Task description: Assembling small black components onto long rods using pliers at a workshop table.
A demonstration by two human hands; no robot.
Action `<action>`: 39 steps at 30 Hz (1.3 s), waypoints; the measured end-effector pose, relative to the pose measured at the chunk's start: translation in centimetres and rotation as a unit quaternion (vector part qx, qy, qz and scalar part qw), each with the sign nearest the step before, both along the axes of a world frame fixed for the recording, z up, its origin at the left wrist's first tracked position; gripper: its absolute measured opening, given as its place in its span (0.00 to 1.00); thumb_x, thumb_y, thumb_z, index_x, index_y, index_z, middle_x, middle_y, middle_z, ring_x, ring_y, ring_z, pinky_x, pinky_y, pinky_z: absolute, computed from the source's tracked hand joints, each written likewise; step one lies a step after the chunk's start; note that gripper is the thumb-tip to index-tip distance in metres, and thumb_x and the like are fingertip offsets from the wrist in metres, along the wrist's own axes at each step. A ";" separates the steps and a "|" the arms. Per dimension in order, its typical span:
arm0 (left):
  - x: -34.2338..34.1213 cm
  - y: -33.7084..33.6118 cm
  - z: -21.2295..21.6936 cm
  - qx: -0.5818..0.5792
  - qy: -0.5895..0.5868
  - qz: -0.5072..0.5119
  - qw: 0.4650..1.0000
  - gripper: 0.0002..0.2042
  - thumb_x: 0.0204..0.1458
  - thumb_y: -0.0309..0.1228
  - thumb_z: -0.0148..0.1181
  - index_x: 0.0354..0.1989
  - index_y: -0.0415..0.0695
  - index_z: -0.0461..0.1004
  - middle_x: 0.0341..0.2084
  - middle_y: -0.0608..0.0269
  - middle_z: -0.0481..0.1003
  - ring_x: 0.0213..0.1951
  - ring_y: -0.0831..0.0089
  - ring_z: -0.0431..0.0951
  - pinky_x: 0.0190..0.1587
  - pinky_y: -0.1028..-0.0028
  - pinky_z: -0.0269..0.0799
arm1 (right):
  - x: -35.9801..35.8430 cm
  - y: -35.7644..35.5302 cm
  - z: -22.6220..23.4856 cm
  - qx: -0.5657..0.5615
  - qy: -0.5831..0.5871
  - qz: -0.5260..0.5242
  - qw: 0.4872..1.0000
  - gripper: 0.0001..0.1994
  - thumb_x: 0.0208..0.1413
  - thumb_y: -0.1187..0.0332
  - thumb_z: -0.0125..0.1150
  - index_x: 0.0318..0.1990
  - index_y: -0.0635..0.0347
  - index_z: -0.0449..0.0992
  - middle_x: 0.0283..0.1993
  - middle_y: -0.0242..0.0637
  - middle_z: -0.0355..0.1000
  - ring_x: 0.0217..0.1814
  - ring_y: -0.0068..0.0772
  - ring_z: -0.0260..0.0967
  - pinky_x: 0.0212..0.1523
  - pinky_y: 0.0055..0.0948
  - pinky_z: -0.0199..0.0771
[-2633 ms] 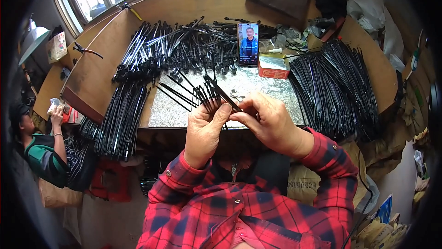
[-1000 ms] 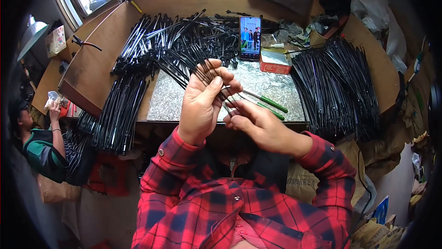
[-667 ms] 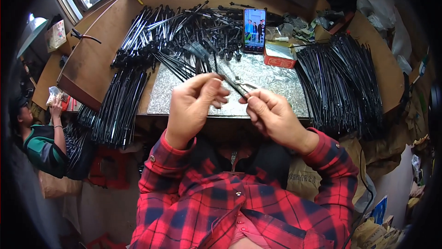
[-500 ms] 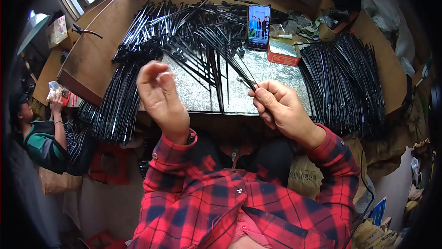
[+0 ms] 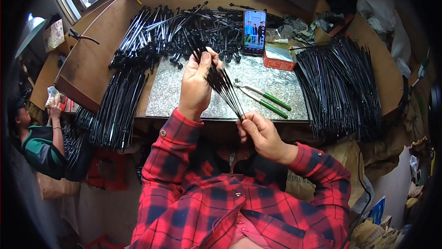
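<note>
A fanned bundle of thin black strips (image 5: 225, 92), which look like cable ties, stretches between my hands above the silvery work surface. My left hand (image 5: 197, 81) is closed round its upper part, near the thicker heads. Lower down and to the right, my right hand (image 5: 264, 136) pinches the narrow tail ends together. Under the strips lies a pair of green-handled pliers (image 5: 262, 97), touched by neither hand. Behind my left hand spreads a tangled pile of the same black pieces (image 5: 170, 32) with chunky heads.
Bundles of black strips lie at the left (image 5: 119, 106) and right (image 5: 338, 88). A phone (image 5: 254, 32) stands upright at the back beside a red box (image 5: 279, 60). A wooden partition (image 5: 94, 60) rises on the left; beyond it a person (image 5: 43, 143) sits.
My left hand has gone from empty to gripping the bundle's head end. The strips have been pulled off the pile toward me, uncovering the pliers. My right hand has moved slightly nearer me.
</note>
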State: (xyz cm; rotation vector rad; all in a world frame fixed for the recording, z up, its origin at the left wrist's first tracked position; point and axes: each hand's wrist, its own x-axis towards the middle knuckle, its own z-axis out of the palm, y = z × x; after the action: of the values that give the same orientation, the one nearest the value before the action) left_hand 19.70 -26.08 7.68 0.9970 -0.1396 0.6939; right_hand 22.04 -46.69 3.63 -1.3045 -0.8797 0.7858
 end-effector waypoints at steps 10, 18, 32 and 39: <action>0.1 1.5 -11.6 0.266 0.201 0.006 0.943 0.07 0.63 0.27 0.45 0.42 0.38 0.69 0.33 0.66 0.73 0.39 0.79 0.72 0.47 0.77 0.68 | 5.0 -1.2 -3.1 -0.095 -0.380 -0.087 0.916 0.12 0.57 0.69 0.56 0.45 0.68 0.71 0.34 0.44 0.72 0.34 0.39 0.72 0.38 0.32 0.72; 1.3 -0.9 -10.4 0.403 0.165 0.031 0.900 0.09 0.57 0.23 0.52 0.45 0.37 0.73 0.33 0.55 0.77 0.38 0.69 0.77 0.42 0.73 0.71 | 9.6 3.6 -1.0 -0.008 -0.322 -0.089 0.943 0.20 0.51 0.73 0.64 0.52 0.64 0.70 0.39 0.33 0.69 0.39 0.20 0.66 0.38 0.20 0.69; -1.1 2.1 -9.2 0.492 0.229 0.195 0.817 0.08 0.44 0.32 0.67 0.32 0.43 0.79 0.25 0.56 0.77 0.30 0.60 0.78 0.33 0.68 0.72 | 10.1 8.2 -0.8 0.012 -0.257 -0.032 0.966 0.05 0.54 0.74 0.62 0.36 0.65 0.78 0.28 0.28 0.72 0.28 0.13 0.68 0.29 0.16 0.68; -1.2 2.3 -9.0 0.407 0.287 0.126 0.858 0.11 0.49 0.25 0.64 0.41 0.38 0.78 0.29 0.62 0.80 0.29 0.80 0.77 0.32 0.78 0.72 | 10.2 8.7 -0.5 -0.017 -0.246 -0.023 0.969 0.10 0.50 0.72 0.65 0.39 0.65 0.78 0.32 0.38 0.75 0.37 0.26 0.73 0.37 0.26 0.73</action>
State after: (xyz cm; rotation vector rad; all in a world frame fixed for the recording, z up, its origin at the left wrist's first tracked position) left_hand 18.47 -23.82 -1.33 2.0312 0.2553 0.5395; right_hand 32.22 -37.95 3.11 -1.5781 -1.2245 0.4420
